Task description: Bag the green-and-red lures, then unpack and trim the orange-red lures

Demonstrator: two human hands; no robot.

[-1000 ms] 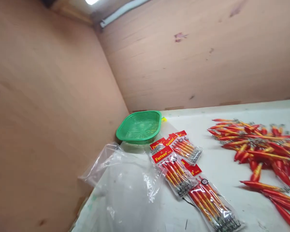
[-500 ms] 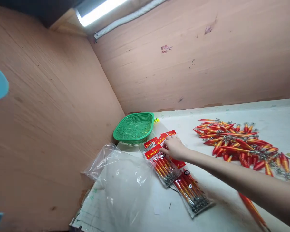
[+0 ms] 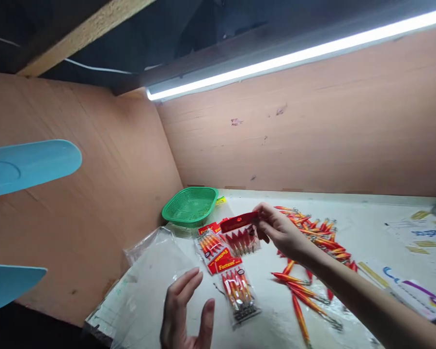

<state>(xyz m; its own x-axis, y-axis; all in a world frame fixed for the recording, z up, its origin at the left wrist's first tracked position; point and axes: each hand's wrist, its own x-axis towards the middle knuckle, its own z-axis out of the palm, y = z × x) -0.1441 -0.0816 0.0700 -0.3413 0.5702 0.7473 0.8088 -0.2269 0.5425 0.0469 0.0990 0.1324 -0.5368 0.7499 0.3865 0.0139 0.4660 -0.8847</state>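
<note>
My right hand (image 3: 278, 230) pinches the red header card of a clear packet of fishing lures (image 3: 241, 240), whose red-and-gold lures hang under the card. It holds the packet tilted above the others. Beneath lie more packets with red "Fortune" cards: one lure packet (image 3: 210, 245) to the left and another lure packet (image 3: 238, 291) nearer to me. My left hand (image 3: 185, 310) is at the bottom, thumb apart from the fingers, holding nothing. It is beside a large clear plastic bag (image 3: 148, 281). Past my right wrist spreads a pile of loose lures (image 3: 321, 237).
A green mesh basket (image 3: 190, 206) stands in the far left corner by the wooden wall (image 3: 123, 194). At the right lie printed bags (image 3: 407, 286). Light blue rounded pieces (image 3: 36, 162) jut in from the left. A few loose lures (image 3: 300, 293) lie nearer me.
My right hand has lifted a packet by its card from the group. My left hand has come into view at the bottom. The camera has tilted up and turned right.
</note>
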